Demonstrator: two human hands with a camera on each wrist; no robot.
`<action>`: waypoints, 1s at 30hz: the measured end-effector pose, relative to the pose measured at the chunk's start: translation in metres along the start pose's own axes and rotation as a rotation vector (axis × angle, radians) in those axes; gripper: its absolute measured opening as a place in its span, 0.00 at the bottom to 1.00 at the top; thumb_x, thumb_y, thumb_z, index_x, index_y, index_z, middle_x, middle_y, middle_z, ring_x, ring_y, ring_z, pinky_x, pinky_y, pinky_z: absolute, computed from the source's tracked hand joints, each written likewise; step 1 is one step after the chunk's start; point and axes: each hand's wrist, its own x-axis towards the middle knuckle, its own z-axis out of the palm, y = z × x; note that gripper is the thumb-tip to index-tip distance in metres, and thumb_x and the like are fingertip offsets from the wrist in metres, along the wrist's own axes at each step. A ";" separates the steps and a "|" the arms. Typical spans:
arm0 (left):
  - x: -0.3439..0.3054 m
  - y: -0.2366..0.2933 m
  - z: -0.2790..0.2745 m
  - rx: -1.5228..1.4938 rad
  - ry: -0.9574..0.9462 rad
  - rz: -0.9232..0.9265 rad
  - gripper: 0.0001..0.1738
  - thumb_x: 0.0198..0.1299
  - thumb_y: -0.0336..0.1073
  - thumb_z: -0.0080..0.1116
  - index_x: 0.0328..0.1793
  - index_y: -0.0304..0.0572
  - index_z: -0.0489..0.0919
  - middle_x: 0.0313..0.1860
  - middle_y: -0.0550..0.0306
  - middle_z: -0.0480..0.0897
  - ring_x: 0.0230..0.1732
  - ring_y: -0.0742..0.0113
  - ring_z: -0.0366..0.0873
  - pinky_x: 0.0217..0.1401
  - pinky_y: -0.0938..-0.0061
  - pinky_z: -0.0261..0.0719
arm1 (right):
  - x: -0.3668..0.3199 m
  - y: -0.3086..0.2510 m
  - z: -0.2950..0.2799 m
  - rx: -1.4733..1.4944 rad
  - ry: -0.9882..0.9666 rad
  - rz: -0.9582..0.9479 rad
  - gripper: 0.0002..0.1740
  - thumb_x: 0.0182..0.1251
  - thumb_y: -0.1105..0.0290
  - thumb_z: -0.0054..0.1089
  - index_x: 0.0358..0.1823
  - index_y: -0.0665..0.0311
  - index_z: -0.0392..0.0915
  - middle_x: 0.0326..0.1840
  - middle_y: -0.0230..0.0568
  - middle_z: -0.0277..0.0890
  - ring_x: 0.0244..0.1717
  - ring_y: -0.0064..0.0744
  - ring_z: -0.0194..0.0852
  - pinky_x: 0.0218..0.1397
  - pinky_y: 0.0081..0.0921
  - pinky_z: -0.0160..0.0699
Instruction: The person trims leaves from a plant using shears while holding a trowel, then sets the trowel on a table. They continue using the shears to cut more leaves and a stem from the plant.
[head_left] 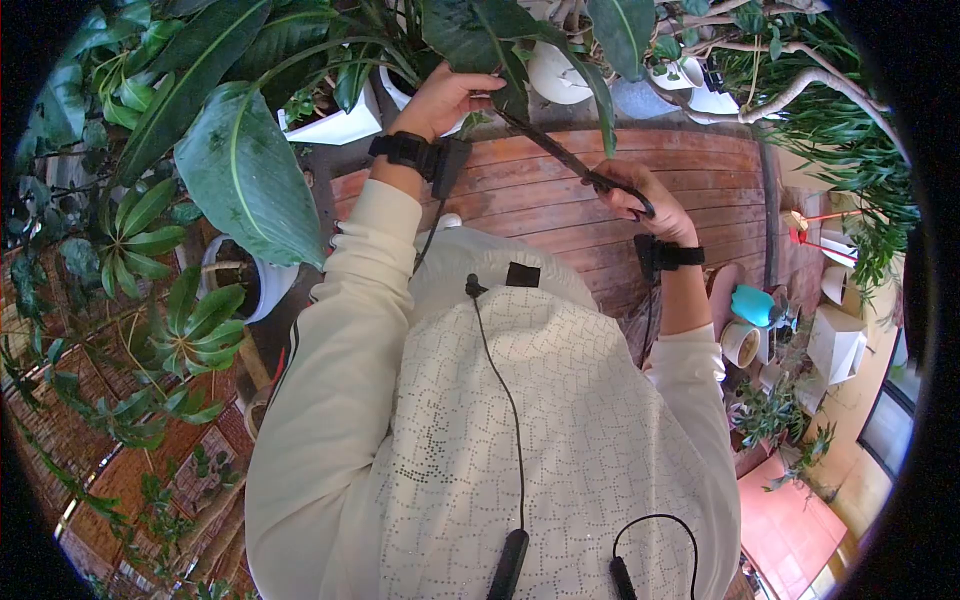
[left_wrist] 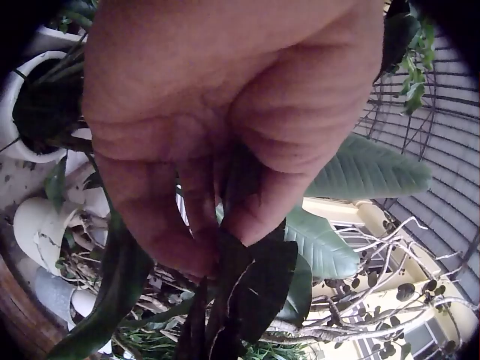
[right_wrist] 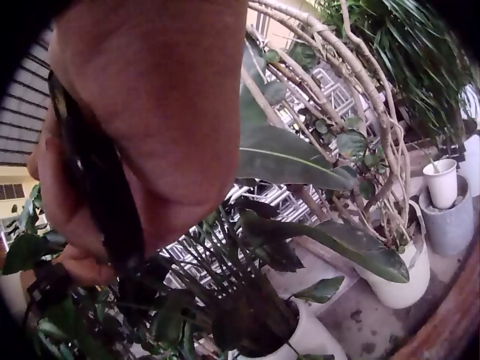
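My left hand (head_left: 440,100) reaches up to the plant at the top of the head view. In the left wrist view its thumb and fingers pinch a dark green leaf (left_wrist: 262,289), which hangs below the fingertips. My right hand (head_left: 648,200) grips a pair of scissors (head_left: 548,145) by the black handle. The long blades slant up and left, their tips close to the left fingers and the leaf. From the right wrist, the black handle (right_wrist: 105,187) shows along the palm, while the blades are mostly hidden.
A broad leaf (head_left: 250,170) hangs left of the left arm. White pots (head_left: 345,125) stand behind the hands, beyond a wooden-plank surface (head_left: 690,165). Bare curved branches (head_left: 810,75) arch at the upper right. A turquoise container (head_left: 752,305) and smaller pots are at the right.
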 end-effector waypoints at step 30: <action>0.010 -0.005 0.003 -0.002 -0.025 0.001 0.13 0.52 0.25 0.65 0.46 0.39 0.80 0.41 0.59 0.83 0.41 0.67 0.81 0.42 0.72 0.79 | -0.010 0.003 0.008 0.018 0.064 0.002 0.31 0.54 0.43 0.68 0.41 0.66 0.75 0.24 0.23 0.63 0.19 0.14 0.53 0.20 0.17 0.47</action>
